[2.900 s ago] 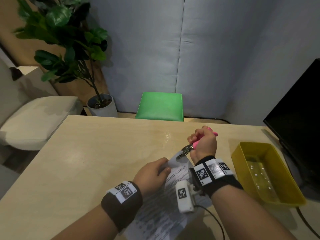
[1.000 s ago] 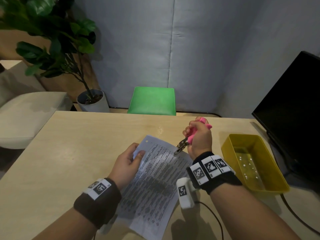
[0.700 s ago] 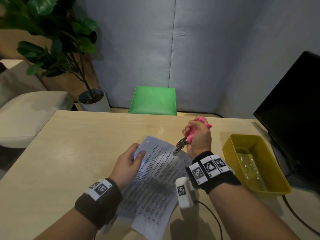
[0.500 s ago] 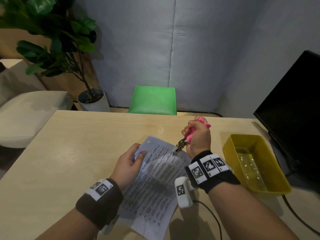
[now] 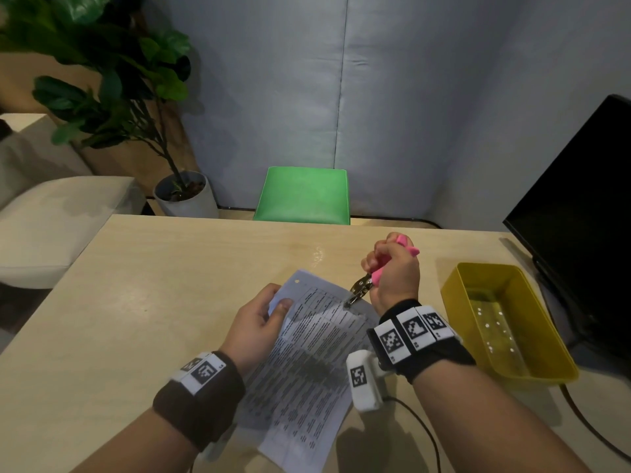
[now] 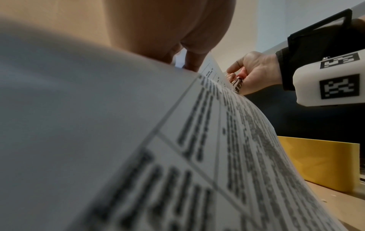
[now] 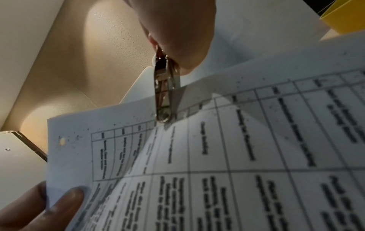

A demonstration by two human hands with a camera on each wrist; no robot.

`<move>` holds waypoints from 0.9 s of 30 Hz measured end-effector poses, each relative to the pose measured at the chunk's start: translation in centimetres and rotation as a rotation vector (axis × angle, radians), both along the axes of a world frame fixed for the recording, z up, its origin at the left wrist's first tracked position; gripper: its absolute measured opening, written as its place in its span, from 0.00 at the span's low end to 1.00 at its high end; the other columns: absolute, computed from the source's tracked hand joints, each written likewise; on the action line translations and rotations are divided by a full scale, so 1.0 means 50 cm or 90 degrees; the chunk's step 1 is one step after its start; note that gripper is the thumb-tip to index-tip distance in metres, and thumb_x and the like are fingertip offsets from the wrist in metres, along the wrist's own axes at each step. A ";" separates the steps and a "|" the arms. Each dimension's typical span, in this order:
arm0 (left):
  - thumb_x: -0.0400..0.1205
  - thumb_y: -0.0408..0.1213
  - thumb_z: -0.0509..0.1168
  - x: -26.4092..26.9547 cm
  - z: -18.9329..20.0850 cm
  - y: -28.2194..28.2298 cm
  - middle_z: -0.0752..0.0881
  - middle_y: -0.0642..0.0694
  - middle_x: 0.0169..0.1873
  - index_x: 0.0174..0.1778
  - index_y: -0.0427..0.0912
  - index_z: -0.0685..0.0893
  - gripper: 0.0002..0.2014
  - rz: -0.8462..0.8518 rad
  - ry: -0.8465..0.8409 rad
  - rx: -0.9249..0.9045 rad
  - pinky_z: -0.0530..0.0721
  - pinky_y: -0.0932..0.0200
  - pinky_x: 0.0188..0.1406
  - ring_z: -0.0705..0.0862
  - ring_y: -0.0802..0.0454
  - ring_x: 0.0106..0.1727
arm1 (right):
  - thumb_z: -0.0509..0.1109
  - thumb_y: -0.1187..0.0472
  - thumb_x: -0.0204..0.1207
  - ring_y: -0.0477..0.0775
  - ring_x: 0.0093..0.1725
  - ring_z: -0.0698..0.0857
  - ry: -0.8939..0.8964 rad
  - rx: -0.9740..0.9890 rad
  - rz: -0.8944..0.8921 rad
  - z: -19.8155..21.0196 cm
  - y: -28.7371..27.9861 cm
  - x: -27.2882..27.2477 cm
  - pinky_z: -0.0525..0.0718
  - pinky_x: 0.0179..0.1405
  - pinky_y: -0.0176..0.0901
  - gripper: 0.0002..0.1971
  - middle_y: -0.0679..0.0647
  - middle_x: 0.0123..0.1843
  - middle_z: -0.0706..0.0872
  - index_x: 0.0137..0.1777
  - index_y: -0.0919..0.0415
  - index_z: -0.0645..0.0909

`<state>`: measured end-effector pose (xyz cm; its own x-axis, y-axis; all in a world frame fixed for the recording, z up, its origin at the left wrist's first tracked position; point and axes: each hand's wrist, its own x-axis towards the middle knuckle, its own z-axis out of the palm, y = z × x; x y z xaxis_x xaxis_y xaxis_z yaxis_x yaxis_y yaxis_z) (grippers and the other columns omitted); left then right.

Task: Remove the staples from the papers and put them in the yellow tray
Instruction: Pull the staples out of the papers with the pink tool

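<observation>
Nearest the person, the printed papers (image 5: 309, 363) are lying across the front of the pale wooden desk (image 5: 143, 302), their far end lifted off the surface and curving upward. The left hand (image 5: 254, 327) is holding that raised end at its left corner, its grip pinching the sheets with the thumb on top and the fingers (image 6: 194, 62) curled behind the page. Just beyond, the right hand (image 5: 392, 273) is closing its grip around the pink handles of a staple remover (image 5: 362, 286), fingers wrapped tight, and the tool's metal tip is touching the top edge of the papers near the table header, as the right wrist view is showing close up (image 7: 165, 93). Whether a staple is caught in the tip cannot be told. To the right of the hands, well apart from the papers, the yellow tray (image 5: 457, 302) is sitting on the desk, with small pale specks lying on its floor. A dark monitor (image 5: 580, 206) is standing behind the tray. Past the far edge of the desk, a green chair (image 5: 304, 194) and a potted plant (image 5: 129, 97) are standing against a grey wall.
</observation>
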<state>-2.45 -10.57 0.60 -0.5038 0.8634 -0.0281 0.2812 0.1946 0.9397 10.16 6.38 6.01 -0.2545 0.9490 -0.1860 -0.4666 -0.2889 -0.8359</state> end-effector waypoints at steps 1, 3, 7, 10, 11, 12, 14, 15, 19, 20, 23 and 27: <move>0.76 0.59 0.57 0.001 0.001 0.001 0.87 0.34 0.42 0.53 0.57 0.79 0.16 0.000 0.002 -0.001 0.76 0.53 0.31 0.82 0.32 0.34 | 0.52 0.80 0.68 0.51 0.22 0.67 0.001 0.005 -0.001 -0.002 0.001 0.000 0.67 0.23 0.42 0.14 0.54 0.26 0.67 0.33 0.59 0.66; 0.79 0.54 0.58 0.003 0.004 0.003 0.88 0.36 0.42 0.53 0.56 0.79 0.11 0.004 0.001 0.000 0.76 0.53 0.30 0.81 0.38 0.32 | 0.52 0.80 0.68 0.51 0.24 0.68 0.001 0.022 0.003 -0.004 0.001 -0.001 0.69 0.24 0.42 0.14 0.54 0.27 0.69 0.34 0.59 0.67; 0.80 0.53 0.57 -0.002 0.006 0.005 0.85 0.29 0.41 0.54 0.55 0.78 0.11 0.002 0.006 -0.008 0.72 0.54 0.28 0.74 0.46 0.29 | 0.54 0.80 0.70 0.48 0.26 0.71 0.008 0.042 0.016 -0.002 0.007 0.000 0.69 0.28 0.42 0.14 0.53 0.32 0.72 0.38 0.60 0.70; 0.85 0.46 0.58 -0.005 0.008 0.005 0.86 0.30 0.41 0.54 0.56 0.78 0.06 0.004 -0.005 -0.010 0.72 0.55 0.29 0.74 0.48 0.29 | 0.54 0.79 0.71 0.48 0.27 0.72 0.011 0.047 0.013 0.000 0.020 0.009 0.70 0.29 0.42 0.13 0.54 0.34 0.73 0.39 0.60 0.70; 0.85 0.44 0.58 -0.006 0.010 0.006 0.87 0.33 0.41 0.54 0.55 0.78 0.06 0.010 -0.006 -0.010 0.73 0.56 0.29 0.76 0.48 0.29 | 0.55 0.79 0.71 0.48 0.27 0.72 0.016 0.045 0.010 0.001 0.025 0.014 0.70 0.29 0.42 0.13 0.54 0.34 0.73 0.39 0.60 0.71; 0.85 0.41 0.58 -0.005 0.014 0.007 0.89 0.39 0.42 0.55 0.54 0.78 0.06 0.019 -0.012 -0.004 0.76 0.59 0.29 0.80 0.48 0.30 | 0.55 0.79 0.72 0.49 0.28 0.72 0.019 0.043 0.008 0.002 0.031 0.019 0.70 0.29 0.42 0.13 0.54 0.34 0.73 0.40 0.60 0.71; 0.85 0.38 0.58 -0.007 0.023 0.006 0.90 0.47 0.44 0.56 0.48 0.78 0.07 0.034 -0.021 0.011 0.80 0.65 0.29 0.85 0.57 0.32 | 0.55 0.79 0.72 0.49 0.28 0.72 0.020 0.038 0.007 0.002 0.039 0.027 0.71 0.30 0.41 0.13 0.54 0.34 0.73 0.40 0.60 0.71; 0.85 0.36 0.58 -0.008 0.028 0.006 0.89 0.47 0.43 0.55 0.46 0.79 0.07 0.038 -0.018 0.021 0.79 0.65 0.28 0.84 0.59 0.30 | 0.55 0.79 0.72 0.49 0.28 0.72 0.022 0.035 0.007 0.002 0.041 0.032 0.71 0.30 0.42 0.13 0.53 0.34 0.73 0.39 0.60 0.72; 0.85 0.34 0.57 -0.015 0.042 0.008 0.86 0.49 0.32 0.53 0.40 0.78 0.06 0.051 -0.026 0.051 0.73 0.70 0.21 0.77 0.64 0.19 | 0.55 0.78 0.72 0.49 0.28 0.72 0.022 0.026 0.006 -0.001 0.047 0.047 0.70 0.30 0.42 0.13 0.53 0.34 0.74 0.39 0.59 0.72; 0.85 0.34 0.57 -0.016 0.044 0.009 0.85 0.51 0.29 0.52 0.39 0.78 0.06 0.053 -0.028 0.055 0.71 0.72 0.19 0.75 0.65 0.18 | 0.55 0.78 0.72 0.49 0.28 0.72 0.019 0.026 0.004 -0.002 0.048 0.051 0.70 0.30 0.41 0.13 0.53 0.34 0.74 0.39 0.59 0.72; 0.85 0.34 0.57 -0.023 0.049 0.010 0.83 0.52 0.24 0.51 0.39 0.78 0.05 0.065 -0.034 0.061 0.70 0.70 0.16 0.73 0.65 0.16 | 0.55 0.78 0.72 0.49 0.28 0.72 0.018 0.021 0.001 -0.003 0.050 0.058 0.71 0.29 0.41 0.13 0.53 0.34 0.74 0.39 0.59 0.72; 0.86 0.35 0.58 -0.037 0.048 0.007 0.80 0.53 0.20 0.46 0.43 0.78 0.05 0.072 -0.011 0.065 0.67 0.66 0.17 0.69 0.62 0.15 | 0.55 0.78 0.72 0.49 0.27 0.72 0.015 0.012 -0.002 0.001 0.053 0.066 0.70 0.30 0.42 0.13 0.53 0.33 0.74 0.38 0.59 0.72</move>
<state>-4.30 -10.23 3.01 -0.5988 0.7996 0.0468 0.2460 0.1280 0.9608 13.43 9.04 6.05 -0.2555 0.9530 -0.1628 -0.4866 -0.2723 -0.8301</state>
